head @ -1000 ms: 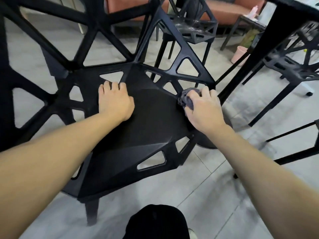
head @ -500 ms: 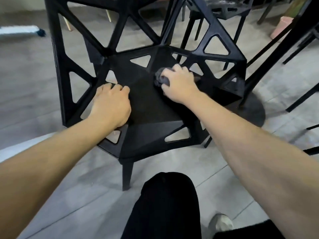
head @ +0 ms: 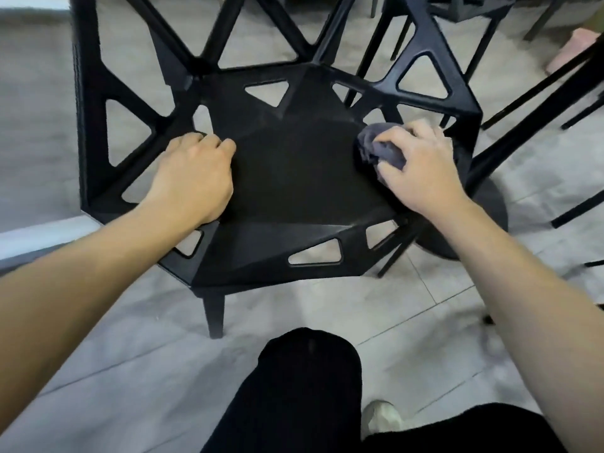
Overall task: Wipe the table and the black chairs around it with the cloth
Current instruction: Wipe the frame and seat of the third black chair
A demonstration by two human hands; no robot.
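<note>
The cloth (head: 379,148), a dark grey wad, is bunched under the right hand (head: 421,168), fingers curled round it & pressing it onto the seat of the black chair (head: 294,178); half a sec ago it sat further back, near the seat's middle-rear, now it's out by the right side, so the stroke has swept rightward & prob. most of the flat centre is covered. Left hand (head: 192,178) hasn't shifted, knuckles bent, fingertips hooked over the seat's left edge w/ nothing in them, steadying the chair. Just past the right fingertips: the seat rim w/ triangular cut-outs, then a slanted table leg (head: 523,119) close beside, little room that way. Toward the left fingers the seat is open for a return pass. Backrest struts & front lip look still to do, table top not in view
</note>
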